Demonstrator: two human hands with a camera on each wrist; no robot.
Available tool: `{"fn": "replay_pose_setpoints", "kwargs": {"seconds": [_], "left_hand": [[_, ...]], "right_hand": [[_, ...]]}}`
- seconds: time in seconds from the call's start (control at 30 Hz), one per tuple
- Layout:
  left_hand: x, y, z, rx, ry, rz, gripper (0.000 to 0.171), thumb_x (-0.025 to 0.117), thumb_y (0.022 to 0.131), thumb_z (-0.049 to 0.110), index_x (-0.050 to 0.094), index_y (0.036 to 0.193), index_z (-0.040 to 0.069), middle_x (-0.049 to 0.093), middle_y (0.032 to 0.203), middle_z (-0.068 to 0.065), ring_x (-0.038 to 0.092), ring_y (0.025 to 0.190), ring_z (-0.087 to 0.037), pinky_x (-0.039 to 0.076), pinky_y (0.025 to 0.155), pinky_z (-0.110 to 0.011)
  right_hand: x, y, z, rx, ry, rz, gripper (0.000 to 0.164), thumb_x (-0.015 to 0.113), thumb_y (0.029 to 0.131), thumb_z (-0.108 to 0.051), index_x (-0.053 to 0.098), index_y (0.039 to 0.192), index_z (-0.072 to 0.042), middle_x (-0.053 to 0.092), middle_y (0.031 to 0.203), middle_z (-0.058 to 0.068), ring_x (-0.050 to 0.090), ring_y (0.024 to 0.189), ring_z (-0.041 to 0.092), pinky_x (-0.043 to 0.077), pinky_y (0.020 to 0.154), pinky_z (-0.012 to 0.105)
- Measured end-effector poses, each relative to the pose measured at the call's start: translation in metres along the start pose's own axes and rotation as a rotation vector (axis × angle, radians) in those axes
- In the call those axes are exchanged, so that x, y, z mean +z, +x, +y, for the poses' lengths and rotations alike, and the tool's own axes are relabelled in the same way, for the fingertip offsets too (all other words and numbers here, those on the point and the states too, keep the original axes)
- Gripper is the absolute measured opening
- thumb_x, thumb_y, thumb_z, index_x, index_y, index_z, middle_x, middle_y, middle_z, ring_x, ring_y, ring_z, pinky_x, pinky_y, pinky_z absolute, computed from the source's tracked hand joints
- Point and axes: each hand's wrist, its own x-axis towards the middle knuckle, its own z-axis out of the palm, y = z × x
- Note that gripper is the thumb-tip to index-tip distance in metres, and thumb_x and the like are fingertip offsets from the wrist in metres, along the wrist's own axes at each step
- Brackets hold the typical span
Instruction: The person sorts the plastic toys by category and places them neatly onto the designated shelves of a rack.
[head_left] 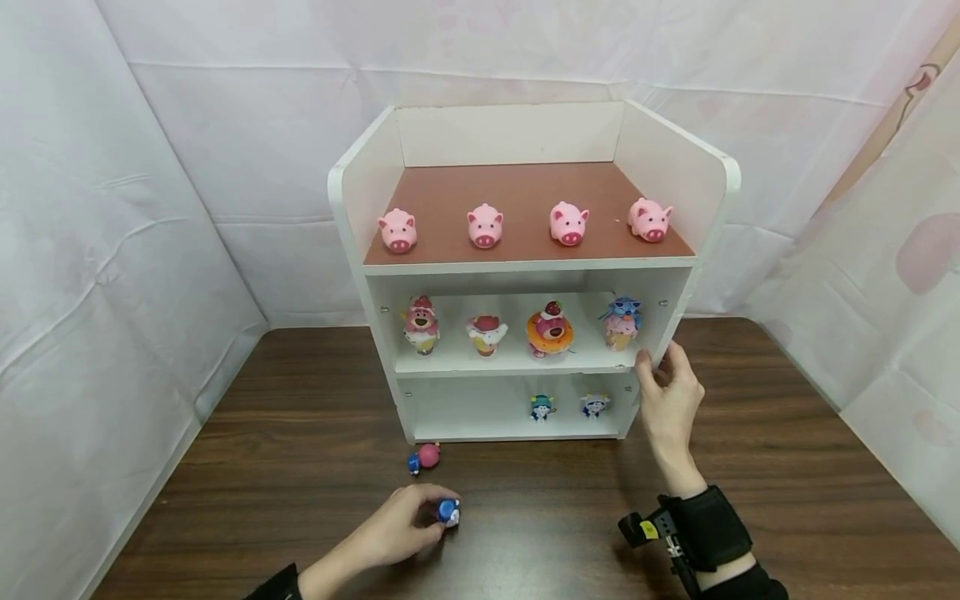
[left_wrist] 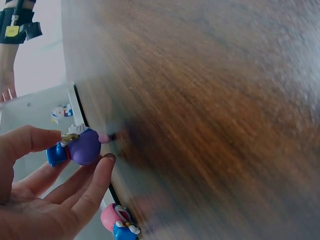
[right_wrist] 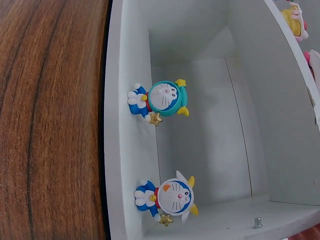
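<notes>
Near the front of the table, my left hand (head_left: 397, 527) pinches a small blue cat figurine (head_left: 447, 511) between thumb and fingers. In the left wrist view this figurine (left_wrist: 85, 147) shows a purple head covering, tipped sideways just off the wood. A second cat figurine (head_left: 428, 455), pink and blue, lies before the shelf's lower left corner. My right hand (head_left: 671, 404) grips the right side panel of the white shelf unit (head_left: 510, 268), thumb on the inner side. Two cat figurines, one in a teal hood (right_wrist: 165, 97) and one in a white hood (right_wrist: 174, 197), sit on the bottom shelf's right half.
Several pink pig figures (head_left: 485, 226) stand in a row on the brown top level. The middle level holds several dessert-shaped figures (head_left: 550, 329). Dark wooden table (head_left: 540, 517) lies in front, with white cloth (head_left: 247, 150) hanging behind and at both sides.
</notes>
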Motion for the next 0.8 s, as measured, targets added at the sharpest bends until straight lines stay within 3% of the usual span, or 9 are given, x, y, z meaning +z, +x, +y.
{"fn": "replay_pose_setpoints", "kwargs": {"seconds": [0.2, 0.37, 0.6, 0.8], "left_hand": [[0.003, -0.001, 0.004, 0.046, 0.002, -0.002, 0.036, 0.065, 0.068, -0.001, 0.059, 0.104, -0.003, 0.061, 0.096, -0.008, 0.057, 0.082, -0.015, 0.047, 0.059, -0.022], [0.006, -0.001, 0.009, 0.049, 0.079, -0.035, 0.038, 0.072, 0.067, 0.008, 0.060, 0.102, -0.001, 0.061, 0.097, -0.008, 0.056, 0.082, -0.015, 0.046, 0.062, -0.021], [0.013, -0.001, 0.016, -0.060, 0.021, -0.067, 0.044, 0.069, 0.076, 0.027, 0.058, 0.102, -0.006, 0.059, 0.089, -0.003, 0.054, 0.072, -0.004, 0.047, 0.061, -0.019], [0.019, 0.002, 0.019, -0.135, 0.090, -0.011, 0.035, 0.066, 0.079, 0.031, 0.061, 0.089, -0.002, 0.052, 0.069, 0.005, 0.044, 0.057, -0.001, 0.040, 0.048, -0.018]], "right_hand": [[0.000, 0.000, -0.001, 0.001, 0.003, -0.001, 0.026, 0.055, 0.084, -0.006, 0.059, 0.108, 0.002, 0.064, 0.096, 0.018, 0.052, 0.076, -0.011, 0.043, 0.064, 0.006], [0.000, 0.000, -0.001, -0.005, -0.002, -0.002, 0.026, 0.056, 0.084, -0.006, 0.059, 0.109, 0.002, 0.063, 0.097, 0.017, 0.056, 0.078, -0.002, 0.043, 0.065, 0.007], [0.000, 0.000, -0.001, -0.005, -0.002, 0.004, 0.026, 0.055, 0.084, -0.006, 0.059, 0.108, 0.003, 0.063, 0.097, 0.018, 0.059, 0.080, 0.009, 0.043, 0.064, 0.007], [0.000, 0.000, 0.000, -0.012, -0.012, 0.005, 0.025, 0.055, 0.084, -0.006, 0.059, 0.107, 0.004, 0.064, 0.092, 0.019, 0.055, 0.076, -0.006, 0.043, 0.063, 0.006]]}}
